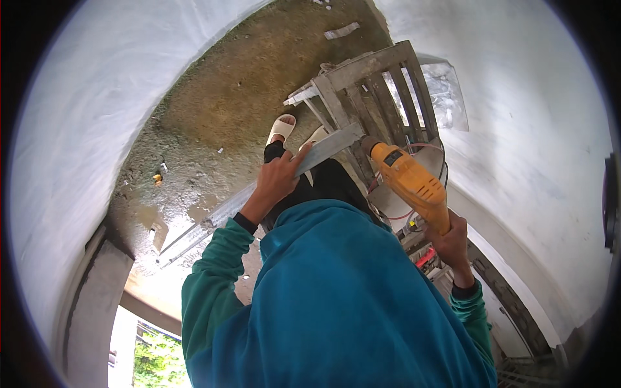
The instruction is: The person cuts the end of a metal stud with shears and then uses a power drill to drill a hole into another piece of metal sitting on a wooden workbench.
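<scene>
My left hand (pixel 279 178) is closed around a long grey metal profile (pixel 333 145). The profile runs slantwise across my legs, its far end by the chair and its other end low over the floor at left. My right hand (pixel 449 238) grips the handle of a yellow power drill (pixel 411 178). The dark chuck of the drill points at the profile's far end, close to its edge. Whether a bit touches the metal, I cannot tell.
A worn wooden slatted chair (pixel 362 68) stands ahead, with cords and small tools on a seat at right. White walls (pixel 524 110) curve in on both sides. Scraps and an orange bit (pixel 157 179) lie on the wet, rough floor (pixel 213 103).
</scene>
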`<control>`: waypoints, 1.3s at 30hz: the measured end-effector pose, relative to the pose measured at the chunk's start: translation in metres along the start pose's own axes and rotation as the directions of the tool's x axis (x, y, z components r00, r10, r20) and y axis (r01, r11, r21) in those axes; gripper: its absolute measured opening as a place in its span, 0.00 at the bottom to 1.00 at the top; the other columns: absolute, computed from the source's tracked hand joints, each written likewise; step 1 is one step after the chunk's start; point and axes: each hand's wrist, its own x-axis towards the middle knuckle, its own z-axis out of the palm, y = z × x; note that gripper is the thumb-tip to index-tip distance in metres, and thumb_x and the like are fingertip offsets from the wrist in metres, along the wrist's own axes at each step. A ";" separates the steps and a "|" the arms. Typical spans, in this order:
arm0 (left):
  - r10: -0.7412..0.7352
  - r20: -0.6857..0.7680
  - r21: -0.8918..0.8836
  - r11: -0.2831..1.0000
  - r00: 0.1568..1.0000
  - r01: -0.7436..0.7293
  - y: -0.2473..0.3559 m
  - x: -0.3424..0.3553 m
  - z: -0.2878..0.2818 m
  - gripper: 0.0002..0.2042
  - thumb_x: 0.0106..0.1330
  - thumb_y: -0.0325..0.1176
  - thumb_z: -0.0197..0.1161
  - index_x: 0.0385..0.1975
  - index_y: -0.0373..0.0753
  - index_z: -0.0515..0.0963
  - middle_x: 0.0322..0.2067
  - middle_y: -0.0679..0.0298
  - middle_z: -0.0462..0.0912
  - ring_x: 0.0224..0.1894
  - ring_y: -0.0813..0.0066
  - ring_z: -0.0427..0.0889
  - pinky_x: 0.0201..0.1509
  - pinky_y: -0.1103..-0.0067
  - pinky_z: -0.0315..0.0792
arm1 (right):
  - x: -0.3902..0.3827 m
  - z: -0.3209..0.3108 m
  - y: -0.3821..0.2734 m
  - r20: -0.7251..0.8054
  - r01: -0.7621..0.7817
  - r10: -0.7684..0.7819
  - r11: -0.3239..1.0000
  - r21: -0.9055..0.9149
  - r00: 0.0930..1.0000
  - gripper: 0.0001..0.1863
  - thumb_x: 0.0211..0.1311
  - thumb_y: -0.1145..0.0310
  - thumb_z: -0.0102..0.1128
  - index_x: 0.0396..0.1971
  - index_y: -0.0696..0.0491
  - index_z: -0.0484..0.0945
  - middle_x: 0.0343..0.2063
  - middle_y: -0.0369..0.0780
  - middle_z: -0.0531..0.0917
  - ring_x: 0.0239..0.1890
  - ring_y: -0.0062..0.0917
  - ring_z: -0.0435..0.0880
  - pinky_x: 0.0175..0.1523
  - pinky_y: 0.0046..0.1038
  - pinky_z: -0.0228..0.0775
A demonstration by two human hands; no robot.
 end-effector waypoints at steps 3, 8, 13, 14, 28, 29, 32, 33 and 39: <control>-0.017 0.020 -0.005 1.000 1.000 0.017 0.001 -0.001 0.000 0.43 0.48 0.29 0.68 0.67 0.59 0.57 0.33 0.59 0.75 0.30 0.57 0.80 0.31 0.65 0.76 | 0.008 -0.007 -0.010 -0.035 -0.034 0.032 0.997 -0.070 0.999 0.15 0.50 0.69 0.63 0.36 0.61 0.79 0.24 0.44 0.83 0.29 0.25 0.83 0.36 0.27 0.72; -0.017 0.033 -0.026 0.999 0.999 0.018 -0.002 -0.001 0.004 0.43 0.49 0.30 0.68 0.68 0.61 0.56 0.34 0.59 0.75 0.30 0.57 0.80 0.32 0.64 0.76 | 0.016 -0.016 -0.019 0.106 -0.155 0.169 0.979 -0.132 0.980 0.15 0.50 0.68 0.63 0.36 0.62 0.79 0.24 0.45 0.83 0.28 0.28 0.83 0.37 0.29 0.73; -0.033 0.032 -0.031 0.999 0.999 0.034 0.000 -0.002 0.006 0.43 0.49 0.32 0.68 0.68 0.62 0.56 0.32 0.58 0.74 0.28 0.57 0.80 0.30 0.64 0.76 | 0.008 -0.011 -0.022 0.018 -0.112 0.117 0.981 -0.156 0.993 0.15 0.50 0.68 0.62 0.36 0.61 0.80 0.22 0.45 0.83 0.26 0.29 0.84 0.35 0.29 0.73; -0.034 0.032 -0.035 0.999 0.999 0.035 0.002 -0.002 0.005 0.43 0.49 0.32 0.68 0.68 0.62 0.56 0.32 0.58 0.74 0.28 0.57 0.80 0.30 0.64 0.76 | 0.007 -0.010 -0.021 -0.008 -0.099 0.099 0.979 -0.176 0.995 0.14 0.50 0.68 0.62 0.36 0.61 0.80 0.22 0.45 0.83 0.25 0.29 0.84 0.34 0.28 0.73; -0.039 0.040 -0.044 0.998 0.998 0.041 0.002 -0.002 0.004 0.43 0.49 0.32 0.68 0.67 0.62 0.57 0.29 0.58 0.73 0.26 0.57 0.79 0.28 0.64 0.74 | 0.006 -0.006 -0.015 -0.047 -0.051 0.044 0.987 -0.154 0.998 0.13 0.50 0.69 0.62 0.35 0.61 0.80 0.22 0.46 0.83 0.25 0.32 0.84 0.34 0.30 0.73; -0.038 0.041 -0.045 0.998 0.998 0.040 0.002 -0.002 0.004 0.43 0.49 0.32 0.68 0.67 0.62 0.57 0.29 0.58 0.73 0.26 0.57 0.79 0.28 0.64 0.74 | 0.006 -0.006 -0.017 -0.041 -0.064 0.059 0.987 -0.150 0.997 0.13 0.50 0.69 0.62 0.35 0.60 0.80 0.23 0.46 0.83 0.26 0.33 0.84 0.35 0.30 0.74; -0.050 0.069 -0.032 0.998 0.996 0.052 0.001 -0.001 0.004 0.44 0.50 0.33 0.68 0.68 0.64 0.54 0.30 0.60 0.71 0.28 0.58 0.79 0.28 0.65 0.74 | 0.006 -0.005 -0.022 -0.028 -0.120 0.118 0.984 -0.133 0.993 0.14 0.50 0.69 0.61 0.36 0.60 0.80 0.24 0.48 0.83 0.29 0.36 0.85 0.37 0.32 0.74; -0.052 0.068 -0.029 0.998 0.996 0.054 0.000 -0.001 0.005 0.44 0.50 0.33 0.68 0.68 0.64 0.54 0.30 0.60 0.71 0.28 0.58 0.79 0.28 0.65 0.74 | 0.008 -0.006 -0.023 -0.031 -0.122 0.119 0.984 -0.131 0.992 0.14 0.50 0.69 0.61 0.36 0.60 0.80 0.24 0.48 0.83 0.29 0.36 0.85 0.37 0.32 0.74; -0.052 0.077 -0.029 0.998 0.996 0.055 -0.001 0.000 0.006 0.44 0.49 0.33 0.69 0.68 0.65 0.54 0.30 0.60 0.71 0.28 0.58 0.79 0.28 0.64 0.74 | 0.018 -0.014 -0.023 0.070 -0.190 0.216 0.945 -0.266 0.974 0.15 0.49 0.68 0.61 0.35 0.61 0.79 0.25 0.50 0.83 0.31 0.40 0.85 0.39 0.34 0.74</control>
